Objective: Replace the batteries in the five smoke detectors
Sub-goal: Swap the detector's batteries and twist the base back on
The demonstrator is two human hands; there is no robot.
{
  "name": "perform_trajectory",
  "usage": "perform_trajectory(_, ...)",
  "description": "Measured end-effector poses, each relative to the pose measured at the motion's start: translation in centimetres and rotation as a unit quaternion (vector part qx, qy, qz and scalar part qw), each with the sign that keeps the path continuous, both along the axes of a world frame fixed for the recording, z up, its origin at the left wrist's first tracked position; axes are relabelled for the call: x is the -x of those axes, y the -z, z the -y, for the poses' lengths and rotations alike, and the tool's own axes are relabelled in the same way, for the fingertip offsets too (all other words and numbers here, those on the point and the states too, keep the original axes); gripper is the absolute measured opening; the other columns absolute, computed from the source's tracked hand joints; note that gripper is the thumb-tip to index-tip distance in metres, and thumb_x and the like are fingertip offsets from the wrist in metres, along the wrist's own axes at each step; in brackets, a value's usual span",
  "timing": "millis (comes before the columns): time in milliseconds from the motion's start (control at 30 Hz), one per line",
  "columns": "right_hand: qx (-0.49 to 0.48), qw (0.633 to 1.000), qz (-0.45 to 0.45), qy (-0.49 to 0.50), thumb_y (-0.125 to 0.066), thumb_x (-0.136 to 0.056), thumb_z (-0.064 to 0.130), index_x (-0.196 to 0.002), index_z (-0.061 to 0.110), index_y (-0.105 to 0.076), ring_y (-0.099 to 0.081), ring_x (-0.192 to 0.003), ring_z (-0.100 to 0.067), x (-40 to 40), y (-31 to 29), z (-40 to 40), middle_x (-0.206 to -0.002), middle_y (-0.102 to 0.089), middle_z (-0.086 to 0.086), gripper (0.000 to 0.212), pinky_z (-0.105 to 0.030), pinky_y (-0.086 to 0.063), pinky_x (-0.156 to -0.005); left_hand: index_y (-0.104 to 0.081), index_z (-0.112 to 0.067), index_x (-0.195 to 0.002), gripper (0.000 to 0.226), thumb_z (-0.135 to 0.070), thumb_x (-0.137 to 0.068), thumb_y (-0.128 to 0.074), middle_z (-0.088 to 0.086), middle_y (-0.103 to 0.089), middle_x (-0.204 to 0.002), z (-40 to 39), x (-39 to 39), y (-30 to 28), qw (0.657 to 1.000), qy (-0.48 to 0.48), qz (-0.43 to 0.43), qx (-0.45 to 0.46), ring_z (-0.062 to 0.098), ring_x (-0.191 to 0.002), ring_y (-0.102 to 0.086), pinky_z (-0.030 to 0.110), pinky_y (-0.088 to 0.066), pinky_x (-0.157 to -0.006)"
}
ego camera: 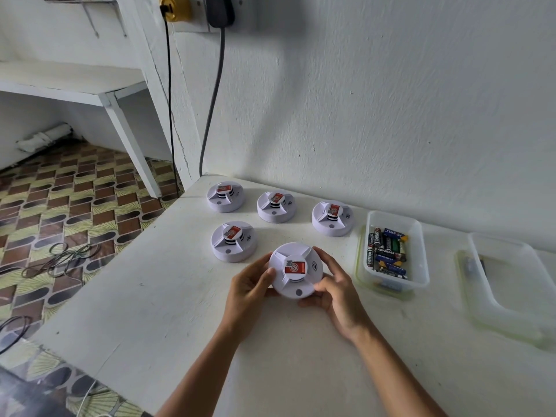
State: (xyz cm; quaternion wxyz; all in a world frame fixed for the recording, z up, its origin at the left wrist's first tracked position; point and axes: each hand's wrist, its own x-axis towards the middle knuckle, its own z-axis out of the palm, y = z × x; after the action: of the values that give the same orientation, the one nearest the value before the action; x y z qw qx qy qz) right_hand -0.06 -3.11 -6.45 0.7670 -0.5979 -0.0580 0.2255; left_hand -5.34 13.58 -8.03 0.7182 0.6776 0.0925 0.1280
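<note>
A round white smoke detector (295,269) with a red label on top is held over the white table (168,302). My left hand (249,285) grips its left rim and my right hand (334,288) grips its right and lower rim. Several more detectors stand face up behind it: one at the near left (233,241), and three in a back row, left (225,196), middle (276,206) and right (332,218). A clear plastic tub (416,236) to the right holds several batteries (386,252).
A second clear tub (511,275) stands at the far right with a small dark item inside. The wall runs right behind the detectors, with two cables (210,109) hanging from sockets. The table's left edge drops to a patterned floor with loose wires.
</note>
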Motion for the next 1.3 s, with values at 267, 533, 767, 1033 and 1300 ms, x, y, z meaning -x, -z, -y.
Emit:
perform_trajectory(267, 0.003, 1.000, 0.002, -0.002, -0.052, -0.064, 0.010, -0.129, 0.025, -0.053, -0.065, -0.079, -0.023, 0.0, 0.1, 0.0, -0.097, -0.071, -0.011, 0.067, -0.037, -0.054, -0.061, -0.062, -0.017, -0.127, 0.037, -0.024, -0.092, -0.055, 0.005, -0.072, -0.113, 0.0, 0.0, 0.0, 1.000, 0.005, 0.005, -0.005, 0.029, -0.107, -0.066, 0.051, -0.056, -0.085)
perform_trajectory(533, 0.006, 1.000, 0.014, -0.002, -0.052, -0.065, 0.010, -0.132, 0.023, -0.051, -0.065, -0.079, -0.022, -0.1, 0.3, 0.0, -0.097, -0.071, -0.011, 0.068, -0.039, -0.054, -0.062, -0.061, -0.014, -0.126, 0.031, -0.011, -0.097, -0.051, 0.005, -0.072, -0.113, 0.2, 0.0, 0.0, 1.000, -0.002, 0.003, -0.004, 0.028, -0.105, -0.067, 0.049, -0.056, -0.084)
perform_trajectory(767, 0.023, 0.999, 0.034, 0.002, -0.053, -0.070, 0.012, -0.126, 0.029, -0.054, -0.066, -0.084, -0.024, -0.1, 0.7, -0.1, -0.101, -0.071, -0.009, 0.059, -0.039, -0.055, -0.062, -0.061, -0.010, -0.126, 0.032, -0.012, -0.096, -0.051, 0.008, -0.071, -0.113, 0.4, 0.1, -0.5, 1.000, -0.005, 0.007, -0.001, 0.028, -0.104, -0.067, 0.042, -0.058, -0.082)
perform_trajectory(1033, 0.114, 0.989, 0.092, 0.021, -0.052, -0.076, 0.012, -0.136, 0.019, -0.051, -0.056, -0.121, -0.015, -0.2, 0.7, -0.2, -0.129, -0.062, 0.002, 0.061, -0.039, -0.050, -0.099, -0.065, -0.016, -0.120, 0.031, -0.019, -0.090, -0.056, 0.005, -0.072, -0.112, 1.0, -0.1, -1.4, 0.999, -0.023, -0.020, 0.013, 0.020, -0.100, -0.067, 0.035, -0.057, -0.080)
perform_trajectory(1300, 0.217, 0.943, 0.239, 0.083, -0.070, -0.067, 0.039, -0.138, 0.020, -0.043, -0.047, -0.122, -0.007, 1.1, 0.2, -1.6, -0.130, -0.047, 0.008, 0.078, -0.028, -0.041, -0.105, -0.063, -0.007, -0.124, 0.028, -0.013, -0.098, -0.051, 0.016, -0.070, -0.111, -0.3, -1.6, -2.1, 0.993, 0.016, -0.088, 0.075, 0.027, -0.092, -0.069, 0.035, -0.058, -0.072)
